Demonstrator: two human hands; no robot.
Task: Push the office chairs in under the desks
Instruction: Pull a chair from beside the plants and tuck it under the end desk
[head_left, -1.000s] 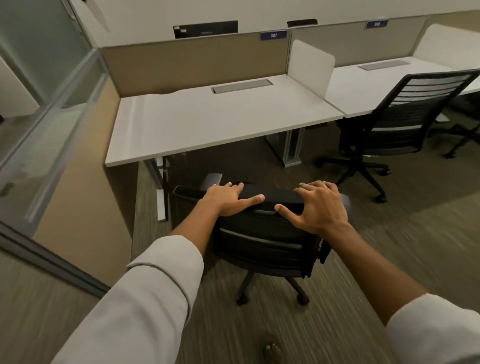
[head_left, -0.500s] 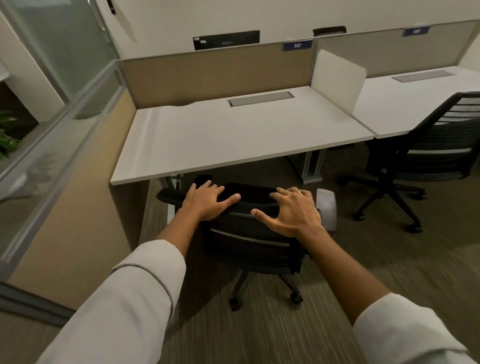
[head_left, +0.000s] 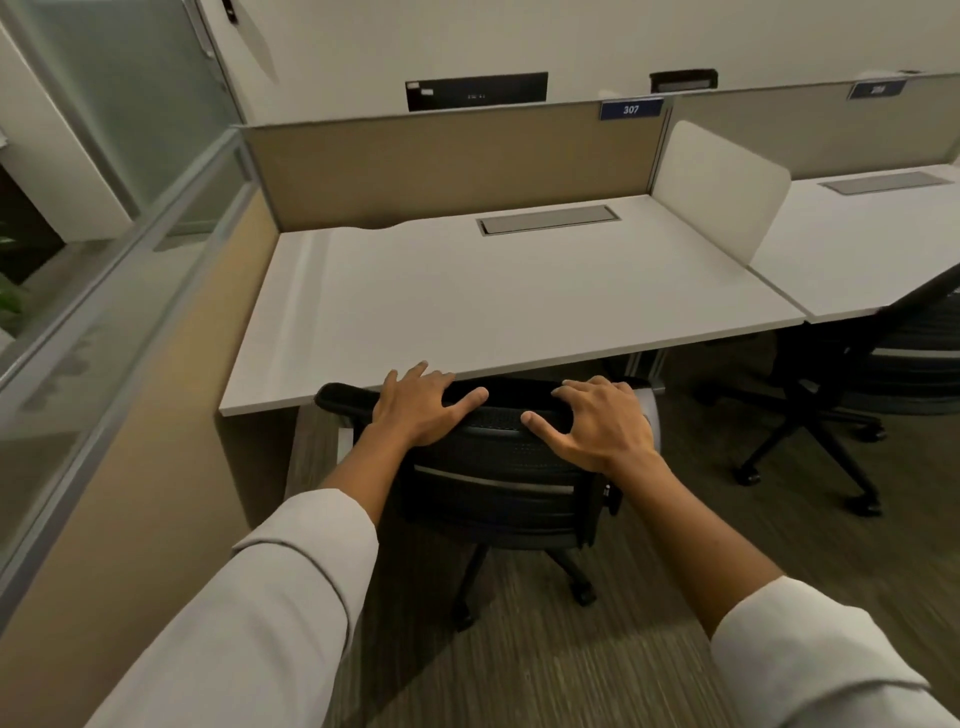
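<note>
Head view only. Both hands on the top rail of the near office chair (head_left: 498, 467): left hand (head_left: 415, 410) draped over the rail toward its left end, fingers curled over the far side, thumb lying along the near face; right hand (head_left: 605, 423) likewise toward the right end, thumb pointing inward. Both are clasped loosely on the rail, neither flat nor spread wide. Chair sits straight ahead of the person, backrest facing them, its long axis running left to right and roughly parallel to the front edge of desk 307 (head_left: 519, 296). Top of the backrest lies just at that edge, fingertips of the left hand near or touching the desk lip; cannot tell which. Seat is hidden beneath the desktop, so it appears already under; wheeled base shows on the carpet (head_left: 545, 649) on the near side. Hands are about equally far along the rail, left marginally nearer the desk. Judgement: push direction is straight forward, away from the body, and little travel remains before knuckles meet the desktop edge; risk of pinched fingers. Containers: a closed cable tray lid (head_left: 548, 220) set in the desktop, contents not visible. Second chair (head_left: 893, 374) stands at the neighbouring desk (head_left: 857, 244) to the right, pulled out, not yet tucked in
</note>
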